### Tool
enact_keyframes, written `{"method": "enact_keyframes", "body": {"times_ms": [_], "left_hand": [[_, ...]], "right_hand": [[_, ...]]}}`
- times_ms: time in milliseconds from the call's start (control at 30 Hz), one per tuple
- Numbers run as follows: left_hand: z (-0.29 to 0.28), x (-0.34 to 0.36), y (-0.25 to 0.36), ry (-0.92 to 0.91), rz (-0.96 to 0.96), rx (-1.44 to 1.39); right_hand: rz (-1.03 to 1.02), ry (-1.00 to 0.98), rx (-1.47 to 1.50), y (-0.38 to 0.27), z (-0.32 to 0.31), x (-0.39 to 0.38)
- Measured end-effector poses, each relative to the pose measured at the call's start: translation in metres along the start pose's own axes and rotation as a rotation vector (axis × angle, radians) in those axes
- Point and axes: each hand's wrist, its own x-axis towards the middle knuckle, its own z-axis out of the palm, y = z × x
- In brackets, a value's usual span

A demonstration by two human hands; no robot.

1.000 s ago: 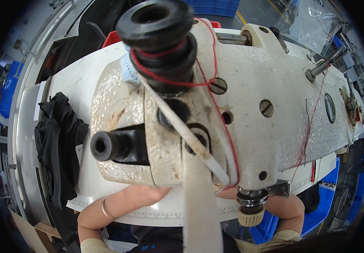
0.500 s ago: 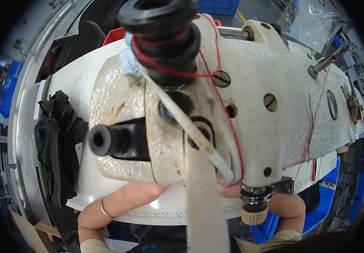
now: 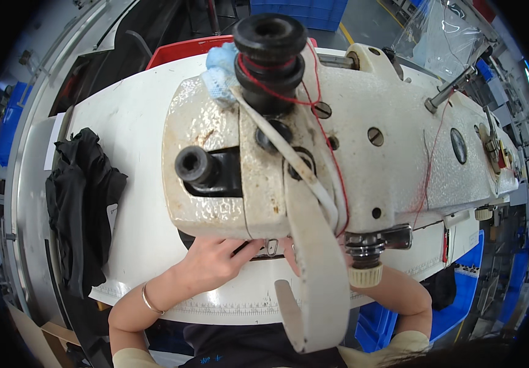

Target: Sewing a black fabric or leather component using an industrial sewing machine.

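A white industrial sewing machine [image 3: 393, 153] fills the middle of the view, with red thread wound on its black knob [image 3: 270, 40]. Below its head, my left hand [image 3: 212, 264] is closed, fingertips pinched together by the metal presser foot [image 3: 271, 246]. A thin dark edge shows near those fingertips; what they hold is too small to make out. Just right of the foot is my right hand [image 3: 291, 256], mostly hidden behind the off-white strap [image 3: 322, 276] hanging from the machine, so its fingers cannot be read.
Crumpled black fabric [image 3: 83, 208] lies on the left of the white table [image 3: 141, 135]. A measuring scale [image 3: 215, 308] runs along the table's near edge. Blue bins [image 3: 463, 306] stand at the lower right, and a red bin [image 3: 178, 50] sits behind the table.
The view has shifted, so the machine head looks smaller and farther right. My left hand, partly covered before, now shows its bent fingers by the presser foot. The strap's curled end has come into sight.
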Motion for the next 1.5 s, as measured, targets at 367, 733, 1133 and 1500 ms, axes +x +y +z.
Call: {"method": "enact_keyframes", "body": {"times_ms": [367,733,1133,1500], "left_hand": [[-0.005,0.024,-0.024,0.075,-0.06,0.02],[0.01,0.018,-0.034,0.16,0.047,0.186],[-0.049,-0.025,0.12,-0.003,0.17,-0.247],[-0.041,-0.054,0.133,0.035,0.02,-0.353]], "right_hand": [[-0.274,0.31,-0.325,0.012,0.011,0.005],[-0.343,0.395,-0.24,0.003,-0.004,0.023],[0.78,-0.419,1.872,-0.089,0.002,0.004],[0.805,0.582,0.765,-0.113,-0.118,-0.19]]}}
